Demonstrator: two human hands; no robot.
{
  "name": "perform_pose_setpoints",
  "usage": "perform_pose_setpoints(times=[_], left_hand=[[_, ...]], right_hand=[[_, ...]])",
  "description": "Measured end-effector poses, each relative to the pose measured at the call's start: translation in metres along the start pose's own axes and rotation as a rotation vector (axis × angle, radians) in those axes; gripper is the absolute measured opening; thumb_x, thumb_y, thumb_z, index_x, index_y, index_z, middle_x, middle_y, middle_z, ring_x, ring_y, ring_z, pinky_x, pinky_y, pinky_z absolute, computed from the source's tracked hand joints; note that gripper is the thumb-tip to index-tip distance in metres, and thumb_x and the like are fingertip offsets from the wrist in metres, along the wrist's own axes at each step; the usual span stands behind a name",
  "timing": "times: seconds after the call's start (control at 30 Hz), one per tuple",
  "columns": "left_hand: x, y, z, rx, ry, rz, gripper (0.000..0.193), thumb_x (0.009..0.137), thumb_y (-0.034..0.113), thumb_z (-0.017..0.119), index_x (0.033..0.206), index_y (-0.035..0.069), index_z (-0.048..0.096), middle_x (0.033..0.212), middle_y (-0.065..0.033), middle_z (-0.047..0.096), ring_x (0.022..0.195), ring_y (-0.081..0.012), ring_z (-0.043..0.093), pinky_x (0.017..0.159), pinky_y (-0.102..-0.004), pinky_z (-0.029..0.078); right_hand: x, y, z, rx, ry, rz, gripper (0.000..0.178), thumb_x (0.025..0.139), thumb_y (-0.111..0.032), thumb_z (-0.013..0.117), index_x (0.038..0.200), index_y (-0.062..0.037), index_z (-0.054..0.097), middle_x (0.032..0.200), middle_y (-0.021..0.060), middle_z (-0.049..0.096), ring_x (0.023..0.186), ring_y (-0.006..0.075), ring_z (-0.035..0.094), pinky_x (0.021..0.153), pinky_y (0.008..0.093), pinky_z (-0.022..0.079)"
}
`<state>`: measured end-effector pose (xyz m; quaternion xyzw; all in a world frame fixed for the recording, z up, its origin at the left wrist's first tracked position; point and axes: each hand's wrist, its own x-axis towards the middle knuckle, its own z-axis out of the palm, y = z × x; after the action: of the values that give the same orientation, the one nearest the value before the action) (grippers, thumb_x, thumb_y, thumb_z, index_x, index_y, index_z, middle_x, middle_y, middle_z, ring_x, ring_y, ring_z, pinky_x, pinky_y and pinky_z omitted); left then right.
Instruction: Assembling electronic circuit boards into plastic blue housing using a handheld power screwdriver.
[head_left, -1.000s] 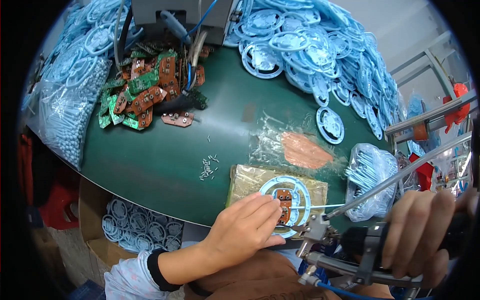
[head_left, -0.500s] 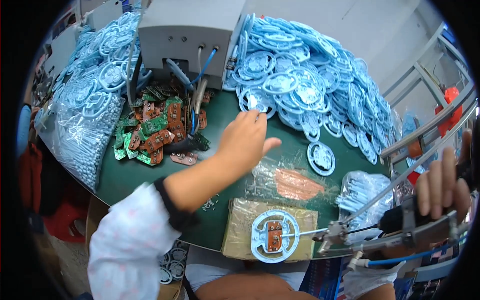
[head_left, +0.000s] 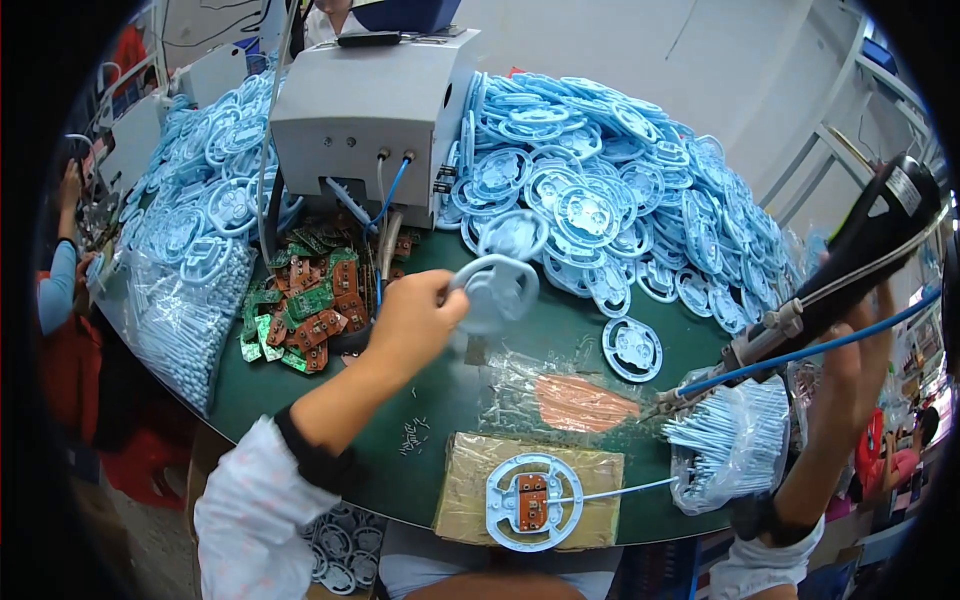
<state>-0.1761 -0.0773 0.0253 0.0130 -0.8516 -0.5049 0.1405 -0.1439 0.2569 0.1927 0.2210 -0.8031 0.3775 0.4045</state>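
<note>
My left hand (head_left: pixel 415 318) is closed on the edge of a light blue plastic wheel-shaped part (head_left: pixel 495 290), raised above the table and blurred by motion. Directly beyond it is another blurred blue wheel part (head_left: pixel 513 236); I cannot tell whether it is held too. At the right, my right hand (head_left: pixel 845 365) is beside and partly behind a black power screwdriver (head_left: pixel 880 235), its fingers largely hidden. A blue wheel part (head_left: pixel 573 517) with a brown circuit board (head_left: pixel 533 502) lies on a tape-covered block (head_left: pixel 460 490). From it a thin blue rod (head_left: pixel 625 491) points right.
Blue wheel parts form a large pile (head_left: pixel 600 190) at the back. Brown and green circuit boards (head_left: pixel 315 300) lie heaped before a grey machine (head_left: pixel 360 105). Bags of blue rods (head_left: pixel 735 430) flank the table; small screws (head_left: pixel 412 436) are scattered near the block. Other people sit nearby.
My left hand has drawn back from the pile with a wheel part in it. The screwdriver has swung up from the block, and my right hand has shifted left.
</note>
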Motion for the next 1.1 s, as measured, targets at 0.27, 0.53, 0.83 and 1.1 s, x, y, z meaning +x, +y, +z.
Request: perform_pose_setpoints(times=[0.27,0.53,0.83,1.1], left_hand=[[-0.127,0.081,-0.001,-0.848,-0.269,-0.392,0.022,0.093,0.003,0.058,0.114,-0.004,0.053,0.099,-0.0136,0.069,0.09,-0.0181,0.069,0.075,-0.0281,0.059],[-0.174,0.088,0.011,-0.559,-0.356,0.044,0.039,0.088,0.015,0.07,0.12,0.001,0.055,0.119,-0.0155,0.065,0.099,-0.0242,0.068,0.086,-0.0335,0.054],[-0.181,0.042,0.012,0.157,-0.293,-0.014,0.022,0.088,0.012,0.068,0.105,-0.001,0.069,0.098,-0.0118,0.068,0.087,-0.022,0.066,0.076,-0.0334,0.054],[-0.186,0.034,0.016,-1.165,-0.532,-0.548,0.031,0.091,0.008,0.068,0.122,-0.001,0.065,0.101,-0.0048,0.07,0.087,-0.0083,0.063,0.077,-0.0221,0.052]], right_hand=[[-0.099,-0.046,0.047,0.211,-0.567,0.044,0.049,0.078,-0.008,0.073,0.124,0.0012,0.058,0.105,0.0136,0.066,0.08,0.0194,0.064,0.059,0.0281,0.052],[-0.118,-0.05,0.043,0.227,-0.708,0.295,0.063,0.069,-0.017,0.084,0.126,-0.003,0.059,0.113,0.013,0.064,0.094,0.0231,0.062,0.068,0.0313,0.052],[-0.154,-0.025,0.048,0.138,-0.978,-0.201,0.054,0.067,-0.027,0.082,0.117,-0.0133,0.066,0.114,0.0105,0.063,0.096,0.0296,0.06,0.081,0.0373,0.051],[-0.153,-0.037,0.045,0.172,-0.893,-0.309,0.058,0.062,-0.021,0.085,0.118,-0.017,0.068,0.122,0.0123,0.061,0.093,0.0272,0.06,0.078,0.0356,0.051]])
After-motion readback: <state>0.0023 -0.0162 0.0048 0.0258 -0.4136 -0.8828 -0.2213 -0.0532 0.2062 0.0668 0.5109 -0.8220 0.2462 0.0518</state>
